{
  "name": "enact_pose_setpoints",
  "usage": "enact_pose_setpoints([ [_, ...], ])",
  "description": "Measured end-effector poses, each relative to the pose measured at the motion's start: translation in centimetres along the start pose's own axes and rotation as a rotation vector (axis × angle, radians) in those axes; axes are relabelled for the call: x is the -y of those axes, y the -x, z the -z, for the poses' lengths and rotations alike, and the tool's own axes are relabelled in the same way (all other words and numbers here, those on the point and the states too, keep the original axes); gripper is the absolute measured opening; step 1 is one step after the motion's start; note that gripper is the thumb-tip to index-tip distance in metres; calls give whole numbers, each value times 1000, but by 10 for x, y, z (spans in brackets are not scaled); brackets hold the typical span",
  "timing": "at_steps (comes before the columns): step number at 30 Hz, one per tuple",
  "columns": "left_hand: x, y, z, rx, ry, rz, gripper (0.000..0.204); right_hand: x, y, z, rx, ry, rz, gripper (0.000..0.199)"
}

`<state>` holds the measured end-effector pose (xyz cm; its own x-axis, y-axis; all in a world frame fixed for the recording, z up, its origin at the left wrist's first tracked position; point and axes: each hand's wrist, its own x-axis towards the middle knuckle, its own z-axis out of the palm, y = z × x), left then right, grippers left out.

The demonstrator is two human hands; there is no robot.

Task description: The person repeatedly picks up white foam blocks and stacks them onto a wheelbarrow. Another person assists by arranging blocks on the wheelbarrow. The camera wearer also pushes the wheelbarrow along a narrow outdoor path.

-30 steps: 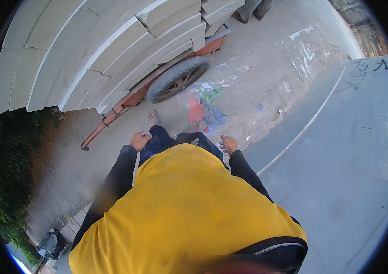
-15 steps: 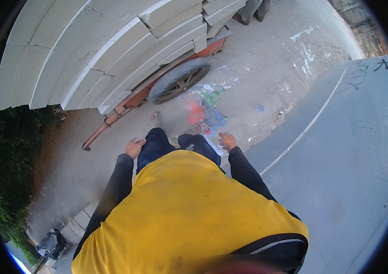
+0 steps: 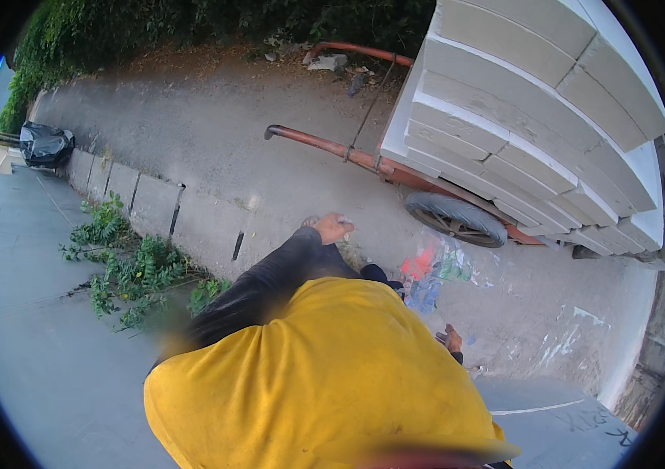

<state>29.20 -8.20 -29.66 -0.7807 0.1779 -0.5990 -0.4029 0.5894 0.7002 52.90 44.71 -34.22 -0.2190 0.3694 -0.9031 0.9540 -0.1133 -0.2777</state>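
My left hand (image 3: 334, 228) hangs over the pavement in front of my body, fingers loosely bent, with nothing visible in it. Low at my right side, my right hand (image 3: 449, 338) shows fingers apart and holds nothing that I can see. Ahead to the right stands an orange-red handcart (image 3: 309, 142) with a spoked rubber-tyred wheel (image 3: 457, 219). Its load is a tall stack of pale grey-white blocks (image 3: 496, 148). Neither hand touches the cart; the near handle is ahead of my left hand.
Crumpled red, green and blue plastic litter (image 3: 426, 273) lies near my feet. A grey wall (image 3: 19, 313) is on the left, with leafy weeds (image 3: 145, 262) at its base. A black bag (image 3: 46, 145) sits at far left. Dense bushes (image 3: 191, 23) line the far edge.
My view and body have turned left. The cart now appears at right instead of upper left, and the weeds and left wall have come into view. Both hands remain away from the cart.
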Motion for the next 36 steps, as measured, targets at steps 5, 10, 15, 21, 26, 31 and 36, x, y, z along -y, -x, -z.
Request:
enact_pose_setpoints([
  [5, 146, 27, 50, -206, 84, 157, 52, 83, 24, -70, -71, 34, 117, 62],
  [10, 309, 69, 128, -328, 292, 375, 44, 170, 70, -186, 164, 178, 366, 58],
  [15, 369, 109, 198, -519, 572, 445, 42, 230, 74, -271, 229, 384, 424, 52],
  [21, 340, 128, 227, -657, 834, 449, 39, 276, 14, -367, 149, 784, 438, 75],
  [26, 333, 117, 239, -623, 595, 463, 61, 342, 35, -498, 303, 720, 561, 71],
  [31, 347, 103, 281, -556, 459, 749, 60, 427, 58, -609, 370, 578, 568, 63],
  [36, 336, 79, 374, -550, 803, 573, 70, 509, 41, -657, 289, 647, 407, 54],
])
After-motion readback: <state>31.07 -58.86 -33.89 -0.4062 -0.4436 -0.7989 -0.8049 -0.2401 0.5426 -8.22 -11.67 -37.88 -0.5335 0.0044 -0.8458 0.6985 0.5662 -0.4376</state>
